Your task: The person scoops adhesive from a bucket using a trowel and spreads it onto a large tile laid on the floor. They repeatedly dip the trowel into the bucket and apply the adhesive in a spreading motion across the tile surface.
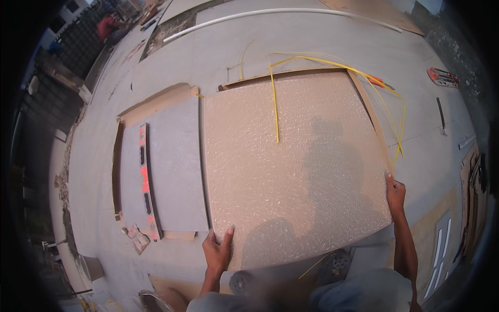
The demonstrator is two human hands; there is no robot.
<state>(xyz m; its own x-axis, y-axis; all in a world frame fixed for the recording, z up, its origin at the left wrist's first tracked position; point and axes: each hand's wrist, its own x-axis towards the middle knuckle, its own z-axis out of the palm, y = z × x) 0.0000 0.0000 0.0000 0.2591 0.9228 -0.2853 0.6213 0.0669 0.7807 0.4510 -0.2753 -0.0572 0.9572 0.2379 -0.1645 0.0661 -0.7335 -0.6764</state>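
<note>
A large square tile [280,171] shows a beige face covered in a fine pale pattern, and my shadow falls across it. My left hand [218,248] grips its near left corner, thumb on top and fingers beneath the edge. On the near right side, my right hand [395,193] holds the edge with its fingers mostly hidden underneath. A torn cardboard wrapper [371,112] borders the far and right sides. A loose yellow packing strap [275,104] lies partly over the tile. Left of it, a grey tile [176,166] bears a red and black spirit level [147,182].
A long white pipe [270,11] lies across the far floor. Orange-handled pliers [379,82], a hammer [441,115] and an orange-and-grey tool [443,77] are at the right. A crumpled rag [136,238] sits near the grey tile. Another person [107,27] crouches far left.
</note>
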